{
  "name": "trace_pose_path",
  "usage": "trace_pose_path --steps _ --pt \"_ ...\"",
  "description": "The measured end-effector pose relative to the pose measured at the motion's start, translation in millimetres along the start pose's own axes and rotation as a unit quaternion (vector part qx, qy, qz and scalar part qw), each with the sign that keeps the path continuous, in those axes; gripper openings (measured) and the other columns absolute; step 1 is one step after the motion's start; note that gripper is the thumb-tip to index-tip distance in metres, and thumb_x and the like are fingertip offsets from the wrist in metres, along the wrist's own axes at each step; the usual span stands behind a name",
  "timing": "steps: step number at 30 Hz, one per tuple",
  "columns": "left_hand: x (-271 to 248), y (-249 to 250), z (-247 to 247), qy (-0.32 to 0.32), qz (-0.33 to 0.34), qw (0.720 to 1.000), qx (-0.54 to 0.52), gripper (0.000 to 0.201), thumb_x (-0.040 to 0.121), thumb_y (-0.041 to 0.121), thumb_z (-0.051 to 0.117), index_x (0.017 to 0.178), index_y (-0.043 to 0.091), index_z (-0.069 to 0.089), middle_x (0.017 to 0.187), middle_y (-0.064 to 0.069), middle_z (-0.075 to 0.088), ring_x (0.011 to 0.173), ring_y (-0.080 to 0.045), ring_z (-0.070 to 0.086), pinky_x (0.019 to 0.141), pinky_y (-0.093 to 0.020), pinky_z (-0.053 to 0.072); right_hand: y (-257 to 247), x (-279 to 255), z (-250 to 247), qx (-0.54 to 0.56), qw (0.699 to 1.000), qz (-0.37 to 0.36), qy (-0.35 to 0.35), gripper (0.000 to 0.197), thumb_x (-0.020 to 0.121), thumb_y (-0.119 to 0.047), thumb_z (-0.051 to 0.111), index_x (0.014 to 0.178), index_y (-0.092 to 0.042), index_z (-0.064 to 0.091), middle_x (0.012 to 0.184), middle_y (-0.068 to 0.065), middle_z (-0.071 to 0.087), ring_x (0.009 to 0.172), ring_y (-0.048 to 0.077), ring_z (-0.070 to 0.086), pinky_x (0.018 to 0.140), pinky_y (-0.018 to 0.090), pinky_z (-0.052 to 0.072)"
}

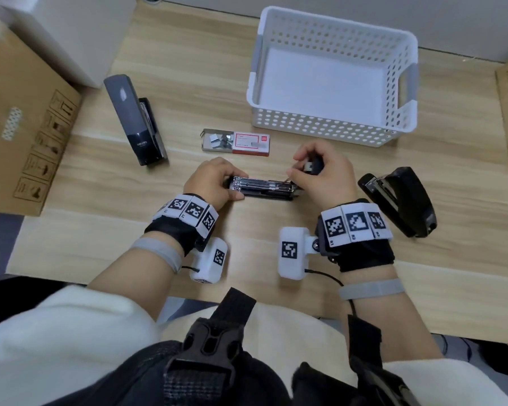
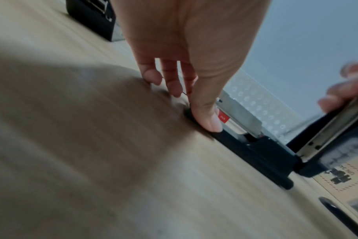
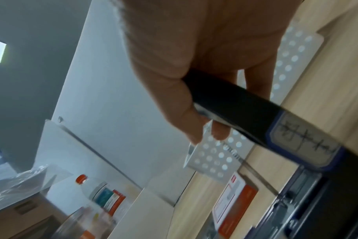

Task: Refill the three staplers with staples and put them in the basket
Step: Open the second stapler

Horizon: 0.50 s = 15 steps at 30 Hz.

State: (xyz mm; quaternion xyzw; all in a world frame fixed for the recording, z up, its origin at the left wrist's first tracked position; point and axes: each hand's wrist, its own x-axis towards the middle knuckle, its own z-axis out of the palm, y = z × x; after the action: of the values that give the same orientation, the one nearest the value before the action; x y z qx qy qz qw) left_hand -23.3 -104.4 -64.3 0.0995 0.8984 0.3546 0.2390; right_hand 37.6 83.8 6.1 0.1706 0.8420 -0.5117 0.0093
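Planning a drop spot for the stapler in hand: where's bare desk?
Free: the strip between the left stapler and basket, above the staple box; and the near edge by the wrists. Crowded: the centre, where the left hand and right hand hold the open stapler, with the right stapler close beside.

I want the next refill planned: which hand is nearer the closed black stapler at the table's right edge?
Right. The right hand is beside the closed black stapler; the left hand is farther away.

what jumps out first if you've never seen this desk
Both hands meet at the desk's centre on an opened stapler: the left hand grips its front end, the right hand holds the raised top arm. Behind them sits an empty white basket, with an open staple box between.
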Motion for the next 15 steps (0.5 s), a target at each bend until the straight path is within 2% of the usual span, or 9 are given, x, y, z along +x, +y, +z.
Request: trace_pose_path --steps 2,5,8,10,15 --pt "-0.8 0.5 1.4 0.001 -0.009 1.000 -0.010 0.039 0.060 0.012 0.081 0.094 0.027 0.069 0.092 0.010 0.053 0.100 -0.021 0.053 0.095 -0.043 0.044 8.6 -2.0 -9.1 -0.010 0.999 0.016 0.029 0.033 0.070 -0.005 0.072 0.074 -0.031 0.053 0.077 -0.004 0.059 0.069 0.002 0.053 0.066 0.011 0.043" --pt "-1.4 0.5 0.9 0.003 -0.010 1.000 -0.016 0.038 0.062 0.012 0.080 0.095 0.027 0.069 0.095 0.008 0.055 0.100 -0.021 0.053 0.096 -0.042 0.043 25.5 -4.7 -19.8 -0.001 0.996 0.054 0.077 0.029 0.069 -0.003 0.073 0.078 -0.025 0.057 0.081 0.000 0.062 0.079 0.014 0.059 0.077 0.024 0.048" --pt "-1.4 0.4 -1.8 0.002 -0.009 1.000 -0.018 0.037 0.064 0.010 0.079 0.096 0.025 0.069 0.097 0.007 0.055 0.102 -0.020 0.052 0.096 -0.036 0.042 41.5 -7.5 -22.8 -0.024 0.992 0.091 0.089 0.023 0.070 -0.005 0.073 0.082 -0.020 0.060 0.074 -0.010 0.056 0.076 0.013 0.055 0.071 0.018 0.044" --pt "-1.3 -0.6 -3.7 0.002 -0.006 1.000 -0.017 0.038 0.064 0.009 0.078 0.097 0.024 0.069 0.097 0.007 0.054 0.102 -0.020 0.052 0.096 -0.034 0.041 49.8 -9.4 -19.6 -0.052 0.988 0.109 0.093 0.020 0.072 -0.008 0.073 0.083 -0.020 0.062 0.073 -0.010 0.055 0.076 0.012 0.053 0.066 0.018 0.040" --pt "-2.0 -3.6 -6.8 0.003 -0.007 1.000 -0.014 0.038 0.065 0.009 0.078 0.099 0.023 0.068 0.098 0.007 0.053 0.098 -0.014 0.048 0.089 -0.025 0.035 56.8 -9.0 -7.5 -0.096 0.981 0.118 0.120 0.017 0.073 -0.011 0.072 0.083 -0.023 0.065 0.087 -0.004 0.062 0.086 0.016 0.056 0.085 0.031 0.046"
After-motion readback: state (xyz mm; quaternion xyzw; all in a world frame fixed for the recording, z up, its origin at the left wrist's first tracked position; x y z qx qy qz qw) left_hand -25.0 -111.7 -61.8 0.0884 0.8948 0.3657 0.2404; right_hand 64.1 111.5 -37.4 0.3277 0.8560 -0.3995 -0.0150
